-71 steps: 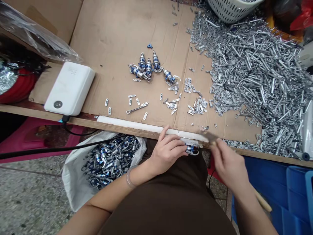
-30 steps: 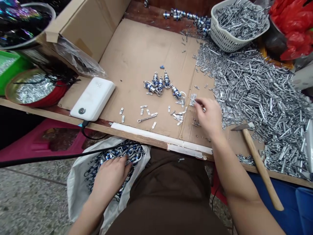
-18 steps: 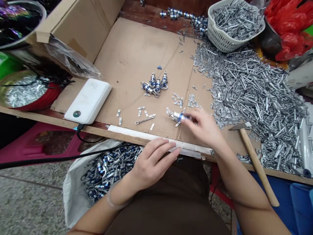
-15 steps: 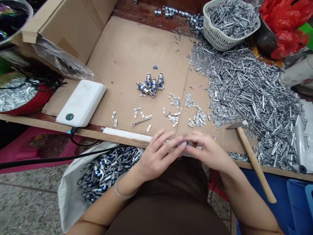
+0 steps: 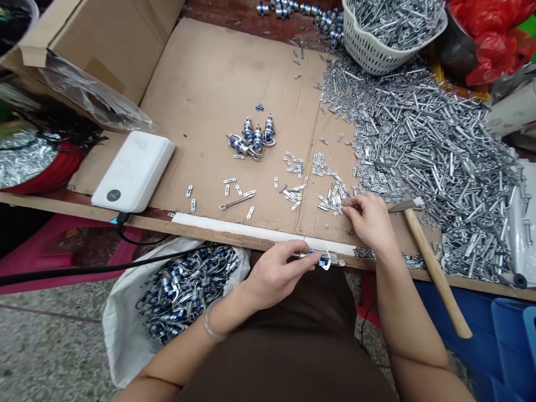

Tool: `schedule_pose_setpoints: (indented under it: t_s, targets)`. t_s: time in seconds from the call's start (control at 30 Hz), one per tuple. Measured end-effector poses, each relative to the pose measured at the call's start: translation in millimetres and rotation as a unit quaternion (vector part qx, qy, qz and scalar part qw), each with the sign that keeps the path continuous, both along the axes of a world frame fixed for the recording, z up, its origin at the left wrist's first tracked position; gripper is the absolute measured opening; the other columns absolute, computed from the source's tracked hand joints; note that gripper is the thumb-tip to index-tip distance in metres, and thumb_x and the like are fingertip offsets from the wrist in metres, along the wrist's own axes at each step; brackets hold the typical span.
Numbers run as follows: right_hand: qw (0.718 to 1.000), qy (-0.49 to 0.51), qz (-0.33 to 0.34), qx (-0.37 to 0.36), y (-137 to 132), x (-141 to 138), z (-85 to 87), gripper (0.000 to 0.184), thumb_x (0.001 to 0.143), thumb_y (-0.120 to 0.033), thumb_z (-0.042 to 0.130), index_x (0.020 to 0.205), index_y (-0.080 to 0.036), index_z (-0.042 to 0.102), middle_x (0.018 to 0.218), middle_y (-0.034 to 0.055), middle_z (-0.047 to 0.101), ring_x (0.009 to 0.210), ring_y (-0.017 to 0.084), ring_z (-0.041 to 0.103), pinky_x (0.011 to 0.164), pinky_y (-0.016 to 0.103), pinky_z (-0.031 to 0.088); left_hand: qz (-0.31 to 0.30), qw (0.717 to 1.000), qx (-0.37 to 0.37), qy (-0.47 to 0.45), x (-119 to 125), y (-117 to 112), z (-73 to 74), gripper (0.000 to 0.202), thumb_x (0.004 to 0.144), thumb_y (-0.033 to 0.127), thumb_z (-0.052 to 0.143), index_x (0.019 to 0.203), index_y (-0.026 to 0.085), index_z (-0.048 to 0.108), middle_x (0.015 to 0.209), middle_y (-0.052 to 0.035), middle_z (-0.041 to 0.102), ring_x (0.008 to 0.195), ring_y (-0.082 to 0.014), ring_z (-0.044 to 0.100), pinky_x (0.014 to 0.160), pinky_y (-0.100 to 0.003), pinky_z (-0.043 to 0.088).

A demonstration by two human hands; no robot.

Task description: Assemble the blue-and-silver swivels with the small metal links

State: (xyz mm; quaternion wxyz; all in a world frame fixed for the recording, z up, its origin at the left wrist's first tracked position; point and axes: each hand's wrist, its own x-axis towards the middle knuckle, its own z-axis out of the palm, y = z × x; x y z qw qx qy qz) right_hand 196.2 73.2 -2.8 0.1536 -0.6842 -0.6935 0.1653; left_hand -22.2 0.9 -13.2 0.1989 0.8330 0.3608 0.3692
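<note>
My left hand [image 5: 278, 272] is closed on a small blue and silver metal fitting [image 5: 324, 259] at the table's front edge; a curved silver piece sticks out of its right end. My right hand [image 5: 369, 220] reaches over the cardboard, thumb and forefinger pinched at the edge of a cluster of small flat metal links [image 5: 335, 196]. Whatever lies between those fingertips is too small to make out. Farther back, several assembled blue and silver fittings [image 5: 257, 137] lie in a group, with a small blue three-armed part [image 5: 259, 106] behind them. A silver eye pin [image 5: 237, 201] rests among loose links.
A large heap of metal pins [image 5: 431, 139] covers the right side, below a white basket [image 5: 372, 47]. A hammer [image 5: 438, 273] overhangs the front edge. At left lies a white power bank [image 5: 133, 173]. Below hangs a white sack [image 5: 119, 312] of finished fittings.
My right hand has left the left hand and moved right and forward to the small links. My left hand stays near the edge, with the fitting now showing. The view has shifted slightly.
</note>
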Motion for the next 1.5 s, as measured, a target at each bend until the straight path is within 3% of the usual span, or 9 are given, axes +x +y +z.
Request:
schedule_pose_setpoints:
  t_s: [0.17,0.33,0.43,0.67,0.93,1.2,1.3,1.4,1.5]
  targets:
    - [0.997,0.027,0.041,0.062,-46.8,-10.2,24.1,0.006,0.082,-0.023,0.050,0.081,-0.021,0.055,0.080,0.0028,0.059,0.079,0.018,0.053,0.069,0.030,0.041,-0.007,1.000,-0.001,-0.013,0.7,0.5,1.0,0.022,0.082,0.012,0.055,0.103,0.019,0.059,0.088,-0.0047,0.064,0.081,-0.0127,0.060,0.072,-0.025,0.052]
    - [0.977,0.078,0.193,0.051,-87.3,-27.1,44.1,0.009,0.083,-0.014,0.050,0.086,-0.022,0.053,0.077,0.0008,0.060,0.073,0.014,0.054,0.066,0.027,0.043,-0.008,0.998,-0.026,-0.065,3.4,1.7,3.6,0.036,0.081,0.014,0.058,0.117,0.015,0.050,0.088,-0.0067,0.065,0.081,-0.0138,0.060,0.072,-0.025,0.051]
    - [0.961,0.111,0.244,0.059,-94.6,-28.8,43.4,0.016,0.081,-0.007,0.050,0.088,-0.021,0.052,0.080,0.0010,0.061,0.075,0.013,0.054,0.070,0.029,0.044,-0.026,0.997,-0.036,-0.061,3.9,2.0,6.3,0.026,0.081,0.012,0.058,0.106,0.016,0.058,0.089,-0.0068,0.064,0.083,-0.0142,0.059,0.072,-0.025,0.051]
    - [0.972,0.207,0.098,0.055,-100.9,-17.8,22.0,0.022,0.077,-0.019,0.060,0.097,-0.024,0.053,0.089,0.0033,0.059,0.086,0.017,0.055,0.073,0.032,0.047,0.006,0.985,-0.115,-0.131,7.8,-0.1,10.1,0.006,0.077,0.015,0.064,0.082,0.016,0.065,0.079,-0.0040,0.064,0.073,-0.0102,0.060,0.067,-0.020,0.051]
    - [0.973,0.110,0.118,0.166,-103.5,-23.0,14.0,0.018,0.075,-0.014,0.060,0.088,-0.027,0.062,0.080,0.0013,0.060,0.078,0.017,0.055,0.072,0.034,0.043,0.039,0.952,-0.239,-0.189,11.3,-2.8,13.9,0.002,0.076,0.016,0.064,0.077,0.014,0.065,0.072,-0.0031,0.064,0.069,-0.0107,0.060,0.064,-0.021,0.051]
    - [0.982,0.102,0.097,0.126,-103.7,-36.9,22.1,0.020,0.081,-0.013,0.052,0.097,-0.024,0.057,0.079,0.0003,0.062,0.074,0.014,0.054,0.074,0.033,0.037,0.043,0.961,-0.217,-0.164,11.7,-4.4,17.2,0.003,0.075,0.017,0.065,0.074,0.014,0.064,0.071,-0.0034,0.064,0.069,-0.0112,0.060,0.065,-0.022,0.050]
    - [0.986,0.085,0.099,0.103,-106.5,-38.7,21.9,0.013,0.083,-0.013,0.048,0.089,-0.022,0.056,0.081,0.0010,0.060,0.078,0.015,0.052,0.075,0.033,0.035,0.033,0.970,-0.198,-0.135,10.1,-5.4,15.1,0.003,0.077,0.018,0.063,0.077,0.015,0.063,0.073,-0.0034,0.065,0.070,-0.0113,0.060,0.065,-0.023,0.050]
    - [0.992,0.101,0.061,0.036,-110.2,-39.6,17.5,0.011,0.085,-0.016,0.045,0.083,-0.022,0.054,0.079,-0.0009,0.060,0.077,0.014,0.052,0.074,0.032,0.032,-0.006,0.994,-0.086,-0.061,6.2,-6.6,6.4,0.011,0.079,0.025,0.062,0.087,0.017,0.062,0.081,-0.0034,0.066,0.078,-0.0136,0.060,0.078,-0.031,0.049]
    - [0.994,0.103,0.021,-0.019,-113.1,-41.2,8.4,0.013,0.086,-0.020,0.044,0.081,-0.023,0.056,0.079,-0.0020,0.060,0.078,0.015,0.052,0.076,0.033,0.030,-0.033,0.997,0.044,0.050,3.7,-7.3,-8.1,0.025,0.079,0.034,0.062,0.098,0.018,0.059,0.091,-0.0030,0.067,0.093,-0.0187,0.058,0.097,-0.044,0.037]
